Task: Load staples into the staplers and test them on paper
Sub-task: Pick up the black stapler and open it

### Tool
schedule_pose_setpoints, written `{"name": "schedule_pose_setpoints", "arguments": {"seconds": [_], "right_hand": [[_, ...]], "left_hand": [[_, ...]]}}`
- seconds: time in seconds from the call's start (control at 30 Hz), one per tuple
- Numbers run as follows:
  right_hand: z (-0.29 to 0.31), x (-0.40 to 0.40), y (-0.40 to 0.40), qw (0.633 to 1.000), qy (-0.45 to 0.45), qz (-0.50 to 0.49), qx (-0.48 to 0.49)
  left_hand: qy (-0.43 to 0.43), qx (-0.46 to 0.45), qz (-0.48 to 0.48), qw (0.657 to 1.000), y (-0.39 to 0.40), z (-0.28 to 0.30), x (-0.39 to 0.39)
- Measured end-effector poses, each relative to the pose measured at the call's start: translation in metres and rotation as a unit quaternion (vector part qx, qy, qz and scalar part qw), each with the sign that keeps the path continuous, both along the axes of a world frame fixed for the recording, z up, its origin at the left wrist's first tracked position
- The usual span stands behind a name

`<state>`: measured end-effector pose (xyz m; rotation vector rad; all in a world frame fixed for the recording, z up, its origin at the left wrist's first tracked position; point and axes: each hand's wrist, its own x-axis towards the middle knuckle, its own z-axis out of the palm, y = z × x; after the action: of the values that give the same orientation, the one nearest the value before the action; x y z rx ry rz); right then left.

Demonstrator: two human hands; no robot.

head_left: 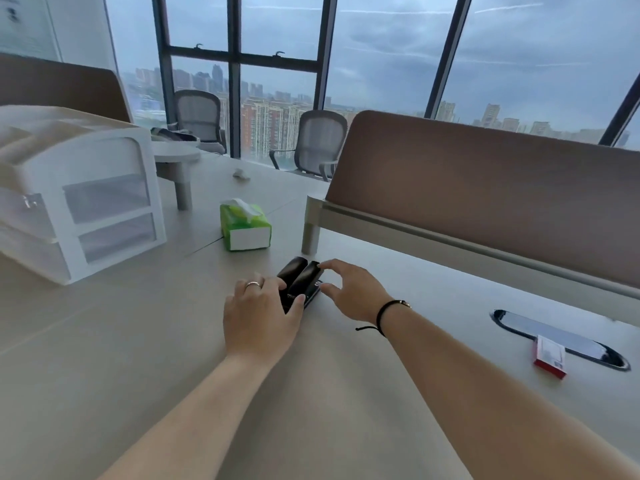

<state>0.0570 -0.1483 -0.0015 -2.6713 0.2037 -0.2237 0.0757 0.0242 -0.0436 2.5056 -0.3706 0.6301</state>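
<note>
a wide pale desk (104,341) is filling the scene, with a brown divider panel (485,188) standing at the far right. a white drawer unit (90,199) is sitting at the left, and a green tissue box (245,227) is resting just beyond the middle. two black staplers (300,279) are lying side by side near the centre. the left hand (258,317) is lying flat over their near ends, fingers loosely spread and touching them. the right hand (349,289) is reaching in from the right, fingers apart, thumb close by the right stapler. a small red and white box (550,356) is lying at the right, against a dark cable slot (519,325).
</note>
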Motion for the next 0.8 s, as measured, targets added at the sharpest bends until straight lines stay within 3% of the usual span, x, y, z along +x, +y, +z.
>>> {"name": "schedule_pose_setpoints", "arguments": {"seconds": [0.43,0.63,0.8], "right_hand": [[0.014,0.043,-0.020,0.988,0.064,0.087,-0.111],[0.020,0.033,-0.019,0.986,0.069,0.072,-0.133],[0.020,0.001,-0.026,0.988,0.043,0.038,-0.143]], "left_hand": [[0.021,-0.007,-0.009,1.000,-0.001,-0.003,0.004],[0.034,-0.021,-0.026,0.999,0.001,-0.002,0.003],[0.009,-0.013,-0.095,0.995,0.003,-0.004,0.000]]}}
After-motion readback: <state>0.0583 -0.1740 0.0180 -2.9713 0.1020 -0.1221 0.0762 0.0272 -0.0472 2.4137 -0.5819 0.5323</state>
